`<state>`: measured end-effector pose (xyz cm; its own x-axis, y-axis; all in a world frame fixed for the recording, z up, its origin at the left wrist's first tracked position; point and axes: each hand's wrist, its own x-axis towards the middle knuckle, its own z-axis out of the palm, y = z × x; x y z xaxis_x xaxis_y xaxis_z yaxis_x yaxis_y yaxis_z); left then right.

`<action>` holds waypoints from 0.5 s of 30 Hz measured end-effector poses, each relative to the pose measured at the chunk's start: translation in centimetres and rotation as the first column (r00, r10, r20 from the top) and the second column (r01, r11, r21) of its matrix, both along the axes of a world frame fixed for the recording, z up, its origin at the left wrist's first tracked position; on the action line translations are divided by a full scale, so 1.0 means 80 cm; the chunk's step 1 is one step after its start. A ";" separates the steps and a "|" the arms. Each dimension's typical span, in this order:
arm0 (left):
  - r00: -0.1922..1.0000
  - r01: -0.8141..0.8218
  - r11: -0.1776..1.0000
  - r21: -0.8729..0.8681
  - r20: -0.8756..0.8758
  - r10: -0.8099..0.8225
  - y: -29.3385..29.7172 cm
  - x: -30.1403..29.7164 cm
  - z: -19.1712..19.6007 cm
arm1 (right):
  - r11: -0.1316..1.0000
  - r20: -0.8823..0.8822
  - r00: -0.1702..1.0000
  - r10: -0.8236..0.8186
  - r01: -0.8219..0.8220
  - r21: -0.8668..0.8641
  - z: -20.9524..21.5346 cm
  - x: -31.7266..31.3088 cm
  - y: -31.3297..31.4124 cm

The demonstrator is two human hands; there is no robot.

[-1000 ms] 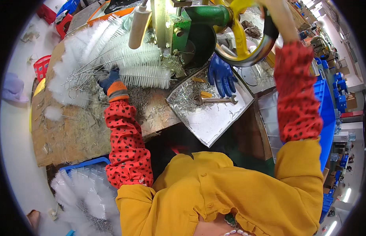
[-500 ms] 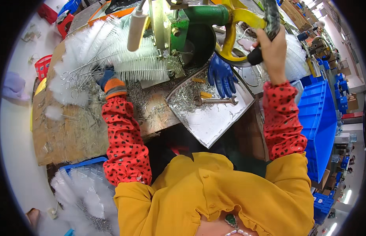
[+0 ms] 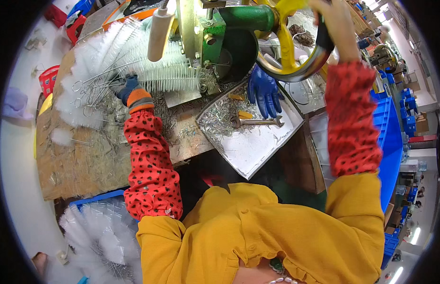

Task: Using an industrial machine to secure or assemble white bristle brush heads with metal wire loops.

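My left hand (image 3: 128, 90), in a blue and orange glove, is closed around the twisted-wire stem of a white bristle brush (image 3: 170, 78). The bristle end lies beside the green machine (image 3: 211, 45). More white brushes with looped wire ends (image 3: 85, 102) are heaped around that hand. At upper right, my bare right hand (image 3: 337, 26) is curled over the black-wrapped rim of a yellow handwheel (image 3: 288, 42), partly smeared by motion. Where the brush meets the machine is hard to make out.
A white tray (image 3: 250, 158) holds metal bits, a wrench (image 3: 257, 121) and a blue glove (image 3: 265, 92). Wire scraps litter the wooden bench (image 3: 82, 170). A blue crate (image 3: 392, 156) stands at right, and a bin of brushes (image 3: 99, 229) at lower left. A pale cylinder (image 3: 160, 35) hangs by the machine.
The handwheel has turned, and my right hand and forearm have moved up and to the right with its rim. My left hand stays almost in place with the brush.
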<state>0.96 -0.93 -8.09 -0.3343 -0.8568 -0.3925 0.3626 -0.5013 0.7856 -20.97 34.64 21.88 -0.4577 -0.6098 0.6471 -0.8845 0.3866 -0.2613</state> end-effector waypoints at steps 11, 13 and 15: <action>0.892 -0.425 0.782 -0.456 -0.061 0.449 -0.029 -0.015 0.017 | 0.842 0.402 0.915 0.022 0.199 -0.501 -0.118 0.070 0.012; 0.878 -0.452 0.742 -0.495 -0.098 0.469 -0.040 -0.022 0.021 | 0.878 0.393 0.919 0.030 0.164 -0.450 -0.093 0.063 0.013; 0.879 -0.453 0.739 -0.499 -0.110 0.464 -0.047 -0.027 0.022 | 0.934 0.384 0.923 -0.020 0.154 -0.321 -0.068 0.058 0.012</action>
<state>-1.20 -4.69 -6.37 0.1531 -0.9801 0.1266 0.4279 0.1812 0.8855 -16.35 35.64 16.40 -0.7443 -0.3303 0.5805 -0.6650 0.2863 -0.6898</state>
